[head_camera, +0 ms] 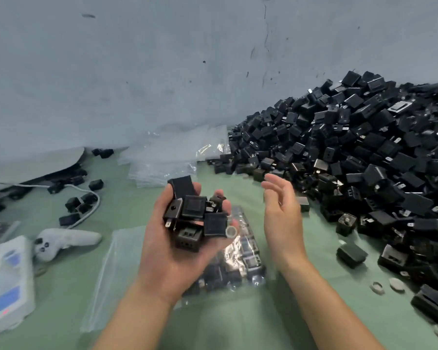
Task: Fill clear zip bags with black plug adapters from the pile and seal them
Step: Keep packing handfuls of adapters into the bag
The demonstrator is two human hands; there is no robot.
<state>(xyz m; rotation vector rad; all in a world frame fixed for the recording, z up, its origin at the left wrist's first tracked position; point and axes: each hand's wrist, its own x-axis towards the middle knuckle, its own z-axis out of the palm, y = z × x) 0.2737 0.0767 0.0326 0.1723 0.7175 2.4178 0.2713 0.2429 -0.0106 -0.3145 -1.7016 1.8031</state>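
Black plug adapters (193, 219) sat heaped in the cupped left hand (162, 261), fingers curled around them, above a filled zip bag (245, 251); I saw the right hand (281, 218) spread beside the pile (364, 152).

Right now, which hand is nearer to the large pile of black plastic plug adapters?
Right. The right hand hovers open at the black adapter pile, by its near edge; the left hand is farther left, cupping a handful of adapters.

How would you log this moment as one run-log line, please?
left hand: cups handful of adapters | right hand: open, empty, near pile | filled bag: partly hidden by left hand
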